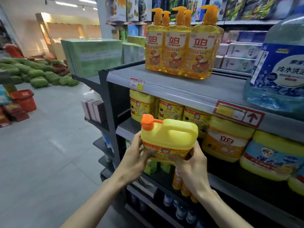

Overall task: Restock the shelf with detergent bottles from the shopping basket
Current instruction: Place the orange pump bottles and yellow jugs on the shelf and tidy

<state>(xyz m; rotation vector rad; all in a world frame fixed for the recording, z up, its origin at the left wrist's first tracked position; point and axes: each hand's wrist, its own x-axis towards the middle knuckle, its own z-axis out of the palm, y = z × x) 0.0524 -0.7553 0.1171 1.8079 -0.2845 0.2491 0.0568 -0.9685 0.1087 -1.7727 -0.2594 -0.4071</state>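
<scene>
The grey shelf unit [164,84] filled the right half of the view, its lower tiers running off the bottom edge and its right end cut off by the frame. On its top board, a large blue water-like jug [279,66] stood at the far right, partly out of frame. To its left stood a cluster of clear amber pump bottles [182,45], the rear ones mostly hidden behind the front three. Under the board, a row of yellow jugs [171,109] sat in shadow, their labels hard to read, and further right were wider yellow tubs [227,140] and a blue-labelled one [269,158]. Across the aisle floor, red shopping baskets [24,99] were stacked, blurred, at the left edge.

The yellow detergent bottle [171,135] with an orange cap was held upright in the air, just in front of the second tier and close to the shelved yellow jugs, not resting on any board. Its lower part was covered by fingers. The left hand [136,157] wrapped the bottle's lower left side, thumb across the label. The right hand [192,163] clasped the lower right side, its fingers curled on the label front. Both grips were closed on the bottle.
</scene>
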